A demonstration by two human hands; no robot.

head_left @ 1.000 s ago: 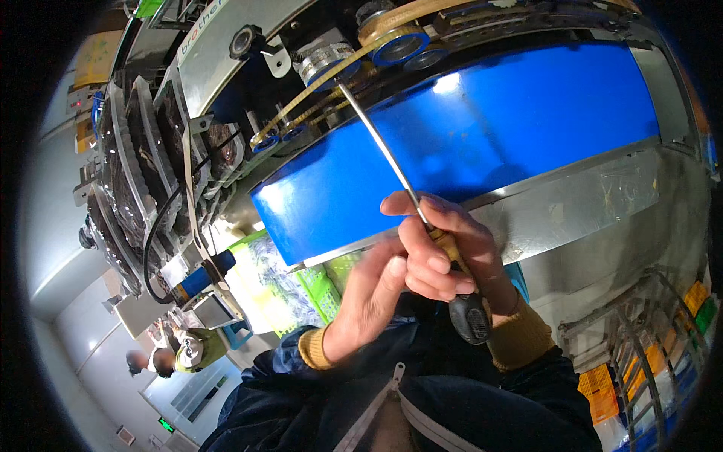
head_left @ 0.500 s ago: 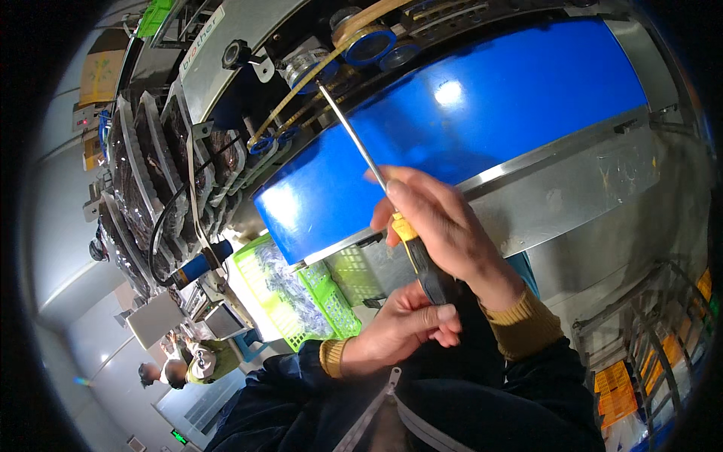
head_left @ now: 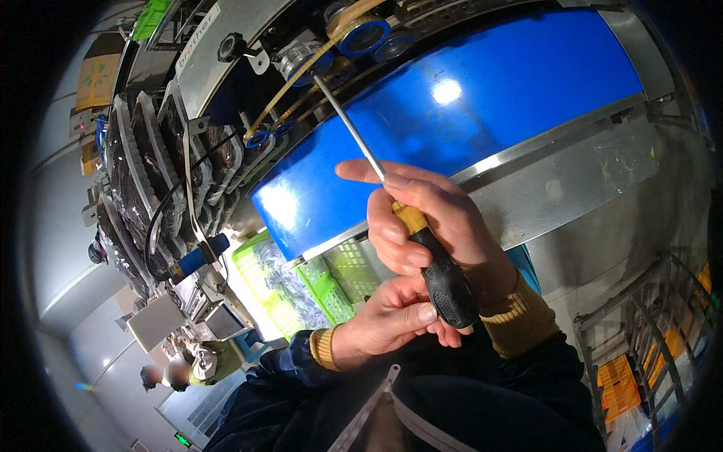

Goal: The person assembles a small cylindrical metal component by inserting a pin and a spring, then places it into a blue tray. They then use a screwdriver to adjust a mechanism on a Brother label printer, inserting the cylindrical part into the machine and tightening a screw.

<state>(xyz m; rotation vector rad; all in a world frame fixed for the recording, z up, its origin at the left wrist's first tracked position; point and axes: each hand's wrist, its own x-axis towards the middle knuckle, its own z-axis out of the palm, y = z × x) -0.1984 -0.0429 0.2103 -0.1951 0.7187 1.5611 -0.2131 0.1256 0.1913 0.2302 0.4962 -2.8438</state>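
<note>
A screwdriver (head_left: 446, 282) with a black and yellow handle and a long metal shaft slants up and left. My right hand (head_left: 463, 233) is wrapped round the front of the handle, index finger stretched past the shaft. At the butt end, my left hand (head_left: 384, 320) has its thumb and curled fingers against the handle; part of that grip is hidden. The shaft's tip reaches the metal-and-blue roller (head_left: 300, 60) of a machine, beside a tan belt (head_left: 290, 96). Whether the tip sits in a screw is too small to tell.
Below the rollers lies a glossy blue machine cover (head_left: 482, 105) with a metal edge. A green basket (head_left: 327, 290) holding clear plastic stands lower left. Packs of dark goods (head_left: 132, 162) hang at left. A wire cart (head_left: 640, 339) stands at right; two people (head_left: 192, 365) are far off.
My right index finger has stretched out and the other fingers have shifted on the handle. The screwdriver's handle appears turned and a little lower, its tip still at the roller.
</note>
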